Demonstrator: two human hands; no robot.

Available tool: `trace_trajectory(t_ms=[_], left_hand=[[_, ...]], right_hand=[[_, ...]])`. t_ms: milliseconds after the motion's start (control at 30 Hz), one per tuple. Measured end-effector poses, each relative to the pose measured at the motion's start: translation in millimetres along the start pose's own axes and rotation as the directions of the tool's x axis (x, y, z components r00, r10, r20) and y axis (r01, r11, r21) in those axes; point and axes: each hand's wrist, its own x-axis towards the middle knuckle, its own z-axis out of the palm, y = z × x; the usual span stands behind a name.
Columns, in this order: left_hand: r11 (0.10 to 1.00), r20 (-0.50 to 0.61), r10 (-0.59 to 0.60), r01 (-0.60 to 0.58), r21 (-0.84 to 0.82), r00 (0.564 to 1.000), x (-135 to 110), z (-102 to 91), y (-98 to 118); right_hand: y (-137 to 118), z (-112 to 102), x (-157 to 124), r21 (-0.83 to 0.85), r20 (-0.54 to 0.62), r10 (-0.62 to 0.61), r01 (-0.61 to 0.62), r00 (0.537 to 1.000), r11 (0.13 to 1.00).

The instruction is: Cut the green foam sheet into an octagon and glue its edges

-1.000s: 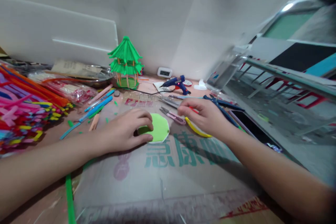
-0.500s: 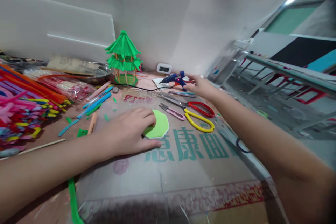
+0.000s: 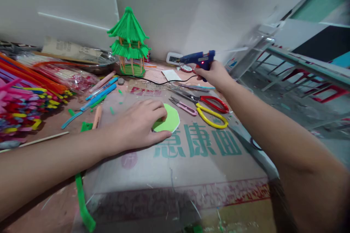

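Note:
My right hand is closed round the handle of a blue hot glue gun, lifted above the back of the table. Its nozzle points left, a small red light glows on its side, and a glue stick trails behind it. My left hand rests on the printed sheet, with thumb and curled fingers gripping a light green octagonal piece with a white edge. Just past that piece lie pink thread snips and scissors with one red and one yellow handle.
A green two-tiered pagoda model stands at the back, near a small digital clock. Bundled pipe cleaners fill the left side. The gun's black cord crosses the table. A printed plastic sheet covers the work area.
My right hand has closed on the glue gun's handle and raised it off the table. My left hand keeps its place on the green octagon. The view has tilted slightly.

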Motion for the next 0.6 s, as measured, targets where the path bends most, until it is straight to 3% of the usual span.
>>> trace_trajectory(t_ms=[133, 333, 467, 533, 600], left_hand=[[1.000, -0.002, 0.002, -0.002, 0.010, 1.000, 1, 0.5, 1], [1.000, -0.007, 0.014, -0.014, -0.010, 1.000, 1, 2.3, -1], [0.999, -0.004, 0.020, -0.020, -0.026, 1.000, 0, 2.8, -3], [0.999, 0.000, 0.030, -0.030, -0.039, 1.000, 0, 2.0, -3], [0.998, -0.001, 0.035, -0.035, -0.045, 0.999, 0, 1.2, -4]], right_hand=[[-10, -22, -43, 0.067, 0.039, -0.089, 0.086, 0.995, 0.994], [-14, -38, -112, 0.252, 0.249, -0.164, 0.099, 0.954, 0.963], [-10, -39, -136, 0.379, 0.388, -0.215, 0.058, 0.896, 0.924], [-7, -39, -142, 0.353, 0.436, -0.225, 0.064, 0.871, 0.933], [-4, -40, -144, 0.254, 0.429, -0.217, 0.113, 0.877, 0.961]])
